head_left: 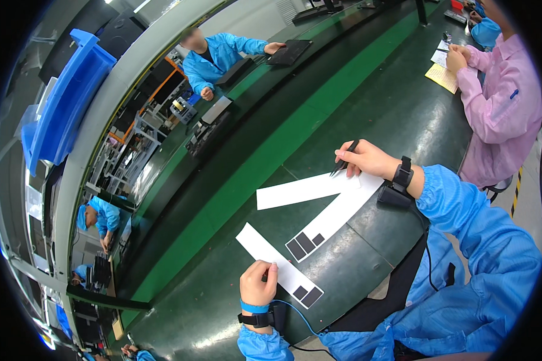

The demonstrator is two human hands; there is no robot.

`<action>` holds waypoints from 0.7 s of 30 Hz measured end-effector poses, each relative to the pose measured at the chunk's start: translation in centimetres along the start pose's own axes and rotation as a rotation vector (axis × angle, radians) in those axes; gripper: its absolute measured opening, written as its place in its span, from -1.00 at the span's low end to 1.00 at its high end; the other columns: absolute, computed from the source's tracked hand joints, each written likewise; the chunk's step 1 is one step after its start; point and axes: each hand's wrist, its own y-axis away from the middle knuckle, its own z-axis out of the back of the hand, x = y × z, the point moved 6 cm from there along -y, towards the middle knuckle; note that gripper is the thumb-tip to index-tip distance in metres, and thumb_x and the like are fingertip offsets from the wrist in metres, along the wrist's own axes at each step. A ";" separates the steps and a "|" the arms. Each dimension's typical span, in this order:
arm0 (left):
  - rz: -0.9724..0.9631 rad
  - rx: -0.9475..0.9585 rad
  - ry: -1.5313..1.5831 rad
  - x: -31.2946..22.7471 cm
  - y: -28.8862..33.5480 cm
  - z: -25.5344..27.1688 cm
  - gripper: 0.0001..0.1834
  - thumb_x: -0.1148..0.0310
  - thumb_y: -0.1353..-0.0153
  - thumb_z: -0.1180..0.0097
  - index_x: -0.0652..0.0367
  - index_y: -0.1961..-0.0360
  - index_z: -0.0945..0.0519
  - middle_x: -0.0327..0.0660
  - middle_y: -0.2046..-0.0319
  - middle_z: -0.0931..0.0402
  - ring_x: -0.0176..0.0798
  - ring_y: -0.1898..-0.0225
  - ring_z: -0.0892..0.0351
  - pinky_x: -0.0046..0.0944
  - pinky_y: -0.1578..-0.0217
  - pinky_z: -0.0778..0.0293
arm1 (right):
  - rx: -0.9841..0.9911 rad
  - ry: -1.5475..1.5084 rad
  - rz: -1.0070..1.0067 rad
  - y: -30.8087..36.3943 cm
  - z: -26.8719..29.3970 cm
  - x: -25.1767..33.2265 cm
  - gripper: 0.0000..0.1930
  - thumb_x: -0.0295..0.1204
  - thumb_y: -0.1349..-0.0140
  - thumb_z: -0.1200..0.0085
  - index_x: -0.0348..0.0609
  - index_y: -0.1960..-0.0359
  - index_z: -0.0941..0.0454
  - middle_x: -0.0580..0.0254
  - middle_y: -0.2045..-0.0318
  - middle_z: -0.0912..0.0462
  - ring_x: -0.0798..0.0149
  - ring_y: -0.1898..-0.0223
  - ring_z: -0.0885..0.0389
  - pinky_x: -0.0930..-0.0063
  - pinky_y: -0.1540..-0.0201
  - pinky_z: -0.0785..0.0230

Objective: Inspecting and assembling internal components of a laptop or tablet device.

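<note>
My right hand [367,160] is closed around slim black tweezers [345,157], whose tips point down at the white strips. Under that hand, a plain white strip [295,192] reaches left, and a second white strip [337,213] runs toward me with several black rectangles at its near end. Curled fingers on my left hand [259,283] rest at the edge of a third white strip [265,249], which carries black rectangles at its lower right end. Whether anything is inside those fingers is hidden. Black bands with small boxes sit on both wrists.
The dark green bench [367,246] curves away to the far left. At right, a person in pink [503,108] handles papers [442,75]. Across the bench, a person in blue [214,60] touches a black flat panel [290,53]. A blue cord [301,316] runs from my left wrist.
</note>
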 end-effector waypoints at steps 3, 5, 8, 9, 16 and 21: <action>0.001 0.001 0.004 0.1 0.0 -0.1 -0.84 0.50 -0.14 -0.11 0.33 0.56 -0.55 -0.11 0.63 -0.48 -0.19 0.59 -0.49 -0.31 0.51 -0.38 | 0.005 0.000 -0.023 0.0 0.1 -0.2 -0.71 -0.23 -0.37 0.04 -0.25 0.28 -0.52 0.30 0.50 -0.58 0.47 0.53 -0.60 0.64 0.51 -0.38; -0.005 0.004 0.010 0.0 -0.1 -0.2 -0.84 0.50 -0.14 -0.11 0.33 0.56 -0.55 -0.11 0.63 -0.48 -0.19 0.59 -0.49 -0.31 0.51 -0.38 | 0.019 -0.001 0.003 -0.1 0.3 -0.4 -0.63 -0.15 -0.36 0.04 -0.27 0.29 -0.53 0.24 0.45 -0.59 0.42 0.53 -0.61 0.60 0.53 -0.40; -0.009 0.004 -0.006 0.0 0.0 -0.1 -0.84 0.50 -0.13 -0.11 0.34 0.56 -0.55 -0.11 0.63 -0.48 -0.18 0.59 -0.49 -0.30 0.51 -0.38 | 0.007 -0.012 -0.013 0.0 0.1 -0.3 -0.70 -0.23 -0.38 0.04 -0.26 0.28 -0.52 0.29 0.49 -0.58 0.47 0.52 -0.61 0.64 0.51 -0.38; -0.019 -0.003 -0.003 -0.1 0.0 -0.1 -0.85 0.50 -0.13 -0.12 0.33 0.55 -0.54 -0.09 0.63 -0.46 -0.14 0.60 -0.48 -0.28 0.53 -0.37 | 0.003 -0.010 -0.014 0.0 0.1 -0.2 -0.70 -0.23 -0.38 0.04 -0.26 0.28 -0.52 0.29 0.49 -0.58 0.47 0.52 -0.61 0.64 0.51 -0.38; -0.014 -0.012 0.000 -0.2 0.0 0.0 -0.87 0.51 -0.12 -0.14 0.33 0.54 -0.54 -0.08 0.63 -0.45 -0.10 0.60 -0.47 -0.25 0.55 -0.36 | 0.014 0.013 -0.015 -0.1 -0.1 -0.2 -0.69 -0.22 -0.38 0.04 -0.26 0.28 -0.52 0.29 0.49 -0.58 0.47 0.52 -0.60 0.64 0.51 -0.38; -0.013 -0.010 0.005 -0.4 -0.1 0.0 -0.87 0.51 -0.12 -0.14 0.32 0.54 -0.54 -0.09 0.63 -0.45 -0.10 0.60 -0.47 -0.26 0.55 -0.37 | 0.023 0.022 -0.025 -0.1 0.1 -0.5 -0.63 -0.10 -0.33 0.01 -0.22 0.31 -0.52 0.27 0.45 -0.58 0.42 0.53 -0.61 0.57 0.51 -0.38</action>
